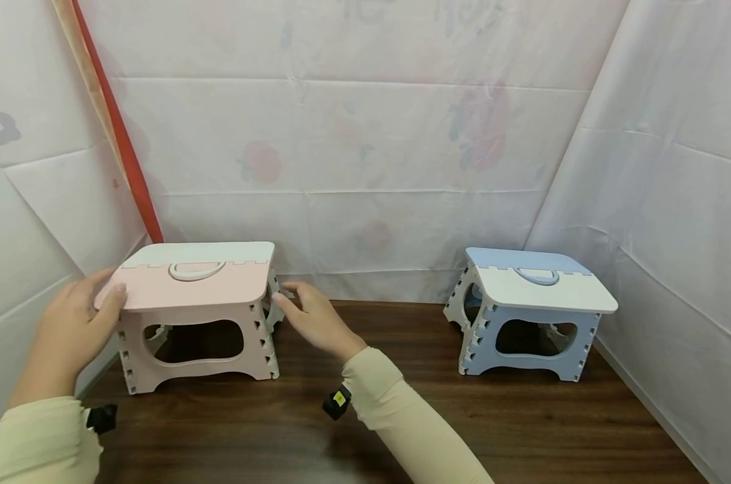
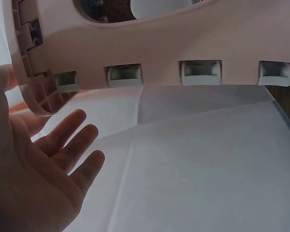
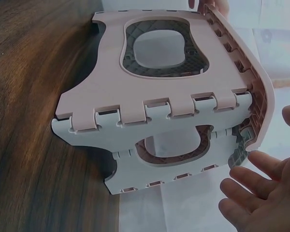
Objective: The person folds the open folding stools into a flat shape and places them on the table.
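On the left of the table, two hands flank the pink stool

Nearest, pale sleeves end in wrists bearing black devices. The left hand rests its thumb on the seat's left corner, its lower fingers spread, nearly straight and clear of the stool. The right hand, half open and gripping nothing, is at the right edge; contact there I cannot tell. Such placing probably steadies the stool, which stands upright, legs unfolded. Well apart on the right stands the blue stool. The left cloth seems to crowd the left hand; the far cloth hangs behind both stools.
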Demonstrator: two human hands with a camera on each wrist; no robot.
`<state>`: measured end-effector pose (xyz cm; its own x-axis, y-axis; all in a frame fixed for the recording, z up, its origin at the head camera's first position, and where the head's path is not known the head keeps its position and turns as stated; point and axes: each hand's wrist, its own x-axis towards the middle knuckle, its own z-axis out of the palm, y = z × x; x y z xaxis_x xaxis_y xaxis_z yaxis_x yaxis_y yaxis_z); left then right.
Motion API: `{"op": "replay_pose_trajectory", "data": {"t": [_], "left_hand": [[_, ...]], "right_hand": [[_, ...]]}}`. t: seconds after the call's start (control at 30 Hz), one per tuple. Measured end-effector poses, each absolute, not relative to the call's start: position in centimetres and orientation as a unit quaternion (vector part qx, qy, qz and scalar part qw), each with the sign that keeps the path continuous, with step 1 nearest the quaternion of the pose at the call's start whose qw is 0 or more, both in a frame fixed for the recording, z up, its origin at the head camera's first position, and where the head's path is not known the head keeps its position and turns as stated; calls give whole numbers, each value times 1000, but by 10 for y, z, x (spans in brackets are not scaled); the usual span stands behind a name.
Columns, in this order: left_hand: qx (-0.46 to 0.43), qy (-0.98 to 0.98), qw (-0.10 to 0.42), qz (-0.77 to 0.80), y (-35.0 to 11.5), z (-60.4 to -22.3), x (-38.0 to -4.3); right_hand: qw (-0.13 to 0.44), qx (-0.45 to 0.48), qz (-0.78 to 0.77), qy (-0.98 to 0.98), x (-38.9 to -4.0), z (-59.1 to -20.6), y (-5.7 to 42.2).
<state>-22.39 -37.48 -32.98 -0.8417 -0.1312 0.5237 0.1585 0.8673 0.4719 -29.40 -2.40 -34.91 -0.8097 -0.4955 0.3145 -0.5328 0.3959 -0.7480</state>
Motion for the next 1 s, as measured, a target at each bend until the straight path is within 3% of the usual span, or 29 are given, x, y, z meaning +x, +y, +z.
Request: {"op": "replay_pose_trajectory", "data": {"t": [1.0], "left_hand": [[83, -904, 182, -377, -380, -353, -216]], "right_hand": [[8, 323, 438, -839, -292, -351, -48]]}}
